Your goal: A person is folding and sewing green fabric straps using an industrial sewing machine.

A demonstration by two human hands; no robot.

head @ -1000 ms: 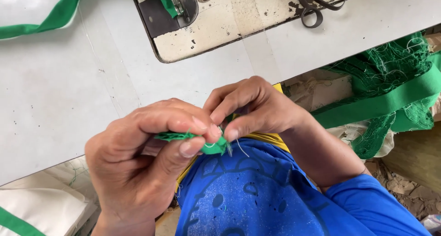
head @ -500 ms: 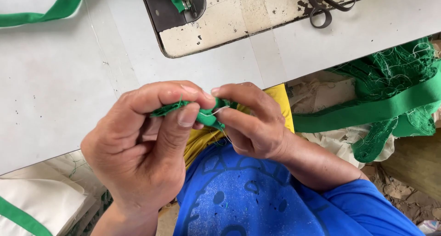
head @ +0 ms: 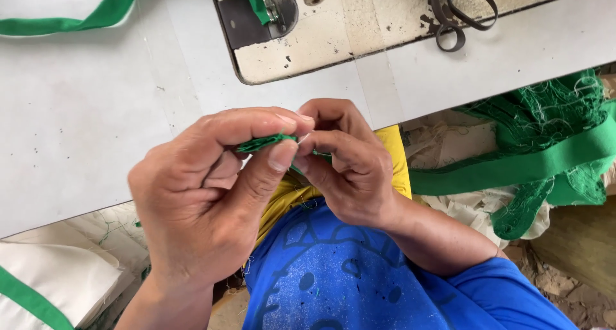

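My left hand [head: 205, 195] and my right hand [head: 350, 166] meet in front of the white sewing table [head: 83, 112], just above my lap. Both pinch a small piece of green fabric [head: 263, 142] between thumb and fingers. The left thumb and forefinger hold its left end. The right hand's fingers curl over its right end and hide most of it. A thin pale thread shows between the fingertips. Below the hands are my blue shirt [head: 346, 278] and a yellow cloth [head: 391, 150].
The sewing machine bed [head: 359, 28] lies at the table's far side, black scissors [head: 462, 12] resting on it. A green strap [head: 77, 18] runs across the table's top left. A pile of green net and strap [head: 545, 156] lies to the right; white cloth [head: 58, 278] at bottom left.
Both hands have risen a little toward the table edge with the green piece. The fingers have shifted along it, and the left thumb now presses from underneath.
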